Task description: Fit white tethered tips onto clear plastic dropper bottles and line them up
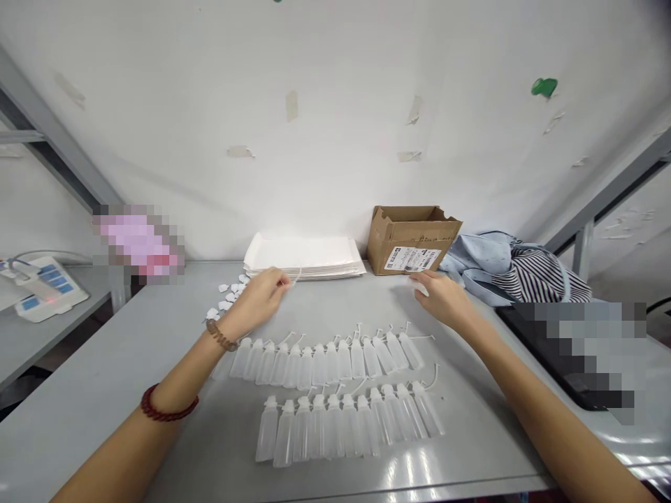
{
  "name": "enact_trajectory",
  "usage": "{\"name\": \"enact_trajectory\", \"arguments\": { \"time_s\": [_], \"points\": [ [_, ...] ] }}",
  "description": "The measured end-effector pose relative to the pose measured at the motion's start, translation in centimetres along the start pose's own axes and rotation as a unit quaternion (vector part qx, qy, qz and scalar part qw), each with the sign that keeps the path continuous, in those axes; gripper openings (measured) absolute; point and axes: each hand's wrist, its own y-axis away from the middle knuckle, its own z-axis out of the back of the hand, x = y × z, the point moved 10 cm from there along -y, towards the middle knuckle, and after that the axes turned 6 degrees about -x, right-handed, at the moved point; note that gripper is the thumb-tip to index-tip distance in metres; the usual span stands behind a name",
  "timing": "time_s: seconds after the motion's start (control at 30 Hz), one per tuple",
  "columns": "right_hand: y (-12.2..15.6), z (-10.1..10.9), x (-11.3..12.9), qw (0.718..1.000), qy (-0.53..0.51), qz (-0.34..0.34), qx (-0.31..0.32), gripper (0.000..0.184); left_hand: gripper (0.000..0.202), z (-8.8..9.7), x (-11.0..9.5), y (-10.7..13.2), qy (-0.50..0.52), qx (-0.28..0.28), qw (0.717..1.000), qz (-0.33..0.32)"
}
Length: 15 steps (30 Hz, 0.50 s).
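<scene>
Translucent, milky plastic bottles (334, 429) lie on their sides in two slightly curved rows on a grey table (131, 335), in the middle of the view. Each is slim, with a white neck end pointing away from the person; thin white stems or strips stick out from many of the necks, some bent, some standing up. The bottles lie side by side, many touching, with a few fanned at a slant toward the right end.

Beyond the farther row, the left hand (261, 293) pinches a thin whitish strip (298, 276) between its fingers. Behind that hand lie small white pieces (225, 305), partly covered by it. The right hand (440, 295) is near a brown cardboard box (412, 237), its fingers bent close together; whether they hold anything cannot be told.

A stack of white sheets (307, 255) sits against the wall (335, 105), left of the box. Between stack and farther row runs a band of bare table; wider room opens left of the rows. On the right, bundled cloth (487, 258) and a dark flat object (550, 363) bound the space. The nearer row stops short of the table's front edge.
</scene>
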Motion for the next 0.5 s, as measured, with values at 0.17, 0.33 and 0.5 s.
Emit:
{"name": "enact_trajectory", "arguments": {
  "time_s": [0.17, 0.33, 0.5],
  "points": [
    [0.9, 2.6, 3.7, 0.989, -0.118, 0.024, -0.089, 0.024, 0.019, 4.8, -0.1, 0.3, 0.071, -0.078, 0.991, 0.087],
    [3.4, 3.8, 9.0, 0.955, -0.262, 0.081, -0.115, 0.020, 0.016, 1.2, -4.9, 2.1, 0.201, -0.023, 0.979, 0.036],
    [5.3, 4.3, 12.2, 0.915, -0.369, 0.129, -0.102, 0.018, 0.013, -2.5, -7.4, 4.3, 0.302, -0.010, 0.951, 0.059]
  ]
}}
